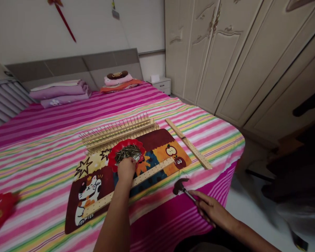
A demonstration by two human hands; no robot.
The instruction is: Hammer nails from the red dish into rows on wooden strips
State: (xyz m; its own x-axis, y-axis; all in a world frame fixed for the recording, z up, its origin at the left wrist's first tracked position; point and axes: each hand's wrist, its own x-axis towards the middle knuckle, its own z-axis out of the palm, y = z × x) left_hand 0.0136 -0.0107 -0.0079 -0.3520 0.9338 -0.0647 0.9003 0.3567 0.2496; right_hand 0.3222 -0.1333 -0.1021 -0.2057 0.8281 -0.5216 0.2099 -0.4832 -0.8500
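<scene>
My left hand (126, 169) reaches into a red scalloped dish (120, 146) heaped with small metal nails (128, 151); its fingers are curled down among the nails. My right hand (210, 208) grips the handle of a hammer (182, 187) near the bed's front edge, the head resting on the striped sheet. A long wooden strip with a row of holes (152, 172) lies diagonally across a cartoon cat mat (91, 190), just under my left wrist. Behind the dish lie wooden strips with nails standing up in rows (118, 130).
Another holed wooden strip (188, 142) lies at the right on the striped bed (42, 147). Folded purple bedding (60, 92) and pillows sit by the headboard. A red object (0, 210) lies at the left edge. A cream wardrobe (225, 56) stands to the right.
</scene>
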